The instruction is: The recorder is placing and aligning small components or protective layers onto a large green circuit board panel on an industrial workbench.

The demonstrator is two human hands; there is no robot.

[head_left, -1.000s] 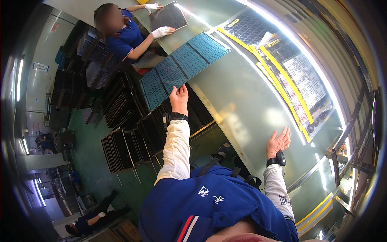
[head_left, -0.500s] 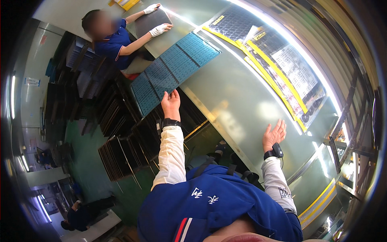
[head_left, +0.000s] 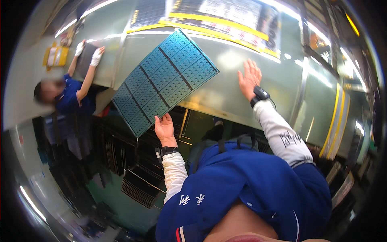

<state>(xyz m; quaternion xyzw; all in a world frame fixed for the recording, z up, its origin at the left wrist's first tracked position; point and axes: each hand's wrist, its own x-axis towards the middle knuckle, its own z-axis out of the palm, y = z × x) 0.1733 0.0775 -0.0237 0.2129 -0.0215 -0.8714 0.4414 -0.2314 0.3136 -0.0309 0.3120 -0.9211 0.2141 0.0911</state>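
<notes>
A large teal panel [head_left: 149, 99], patterned like a printed circuit board and crossed by dark strips, slants above the edge of the metal table [head_left: 209, 97]. My left hand [head_left: 164, 128] grips the near edge of this panel, its fingers partly hidden by it. To the right, my right hand [head_left: 250, 78] is open over the table with its fingers stretched out, holding nothing and apart from the panel.
At the far left a co-worker in white gloves [head_left: 96, 57] holds a dark grey panel [head_left: 86, 60] on the table. Printed sheets with yellow borders [head_left: 225, 26] lie along the back. Below left stand racks of dark panels [head_left: 139, 187].
The view has turned, so the co-worker now appears farther left. The teal panel shows more of its face and stands more tilted, still in my left hand. My right hand stays open.
</notes>
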